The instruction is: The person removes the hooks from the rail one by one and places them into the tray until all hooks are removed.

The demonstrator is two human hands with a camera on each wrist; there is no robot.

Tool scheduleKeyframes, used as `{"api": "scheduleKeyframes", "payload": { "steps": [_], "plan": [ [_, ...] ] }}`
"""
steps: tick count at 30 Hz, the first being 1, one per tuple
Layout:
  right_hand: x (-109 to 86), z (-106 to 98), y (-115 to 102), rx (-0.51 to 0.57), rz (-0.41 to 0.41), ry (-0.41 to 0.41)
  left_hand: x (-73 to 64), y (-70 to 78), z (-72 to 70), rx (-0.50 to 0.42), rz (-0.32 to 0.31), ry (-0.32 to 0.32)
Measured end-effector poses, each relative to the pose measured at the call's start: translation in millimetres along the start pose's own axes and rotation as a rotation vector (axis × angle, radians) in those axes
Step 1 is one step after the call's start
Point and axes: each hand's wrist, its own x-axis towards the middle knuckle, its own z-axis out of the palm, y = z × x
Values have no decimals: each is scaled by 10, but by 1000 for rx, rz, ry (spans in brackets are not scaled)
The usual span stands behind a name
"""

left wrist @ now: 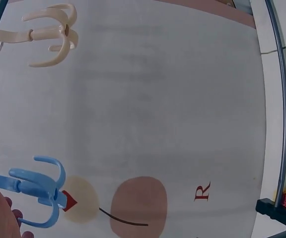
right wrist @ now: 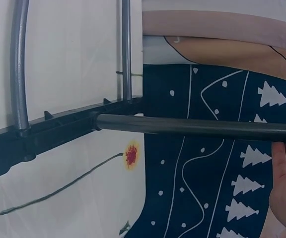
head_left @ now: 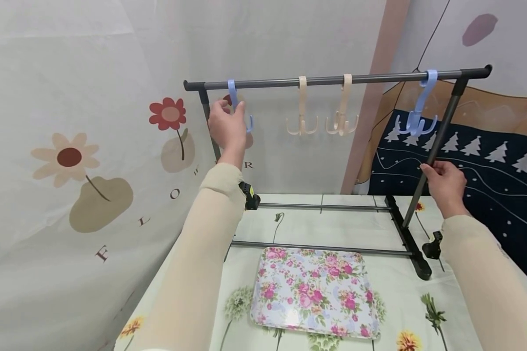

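A dark metal garment rack [head_left: 263,84] stands on the table, with several hanger hooks along its top bar. At the bar's left end my left hand [head_left: 228,126] pinches the stem of a blue four-prong hook [left wrist: 34,188]; its prongs stick out past the fingers. Two beige hooks [head_left: 302,100] hang around the middle of the bar. Near the right end hangs another blue hook [head_left: 423,100]. My right hand [head_left: 449,187] grips the rack's right upright post [head_left: 437,141] below that hook, thumb at the front.
In front of the rack's lower rails [head_left: 320,247] lies a floral tray [head_left: 290,292] on the flower-print tablecloth [head_left: 404,302]. A black foot bar [head_left: 406,239] supports the right post. Printed cloth [head_left: 114,73] hangs behind and to the left; a dark tree-patterned cloth [head_left: 505,195] is at the right.
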Motion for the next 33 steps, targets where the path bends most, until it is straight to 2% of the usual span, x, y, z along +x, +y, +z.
{"api": "scheduleKeyframes", "payload": {
  "steps": [9, 20, 27, 33],
  "plan": [
    [32, 6, 26, 3, 5, 4, 32, 7, 115, 79, -29, 65],
    [47, 20, 57, 16, 10, -4, 79, -37, 205, 113, -39, 106],
    [61, 19, 67, 6, 15, -1, 87, -34, 212, 122, -32, 105],
    [48, 26, 54, 12, 20, -6, 113, 0, 151, 147, 24, 69]
  ]
}}
